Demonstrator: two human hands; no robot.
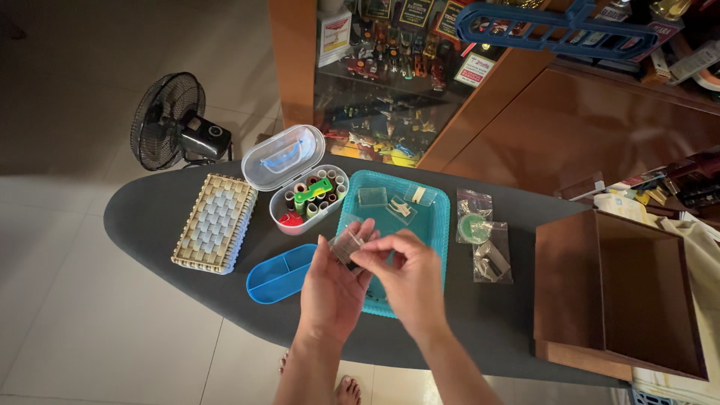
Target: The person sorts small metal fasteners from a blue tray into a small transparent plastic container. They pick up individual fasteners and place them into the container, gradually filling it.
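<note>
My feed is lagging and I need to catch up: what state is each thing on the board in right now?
Small clear packet: held up between left hand and right hand.
Sewing kit box: open, lid tipped back, full of thread spools.
Teal tray: holds a few small clear packets.
Blue divided tray: empty.
Woven box: closed.
Brown box: open, looks empty.
Plastic bags: lying flat beside the teal tray.

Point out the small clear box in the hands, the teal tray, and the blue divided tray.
small clear box [346, 245], head view, its clear side.
teal tray [439, 225], head view, right rim.
blue divided tray [264, 283], head view, left compartment.
</note>
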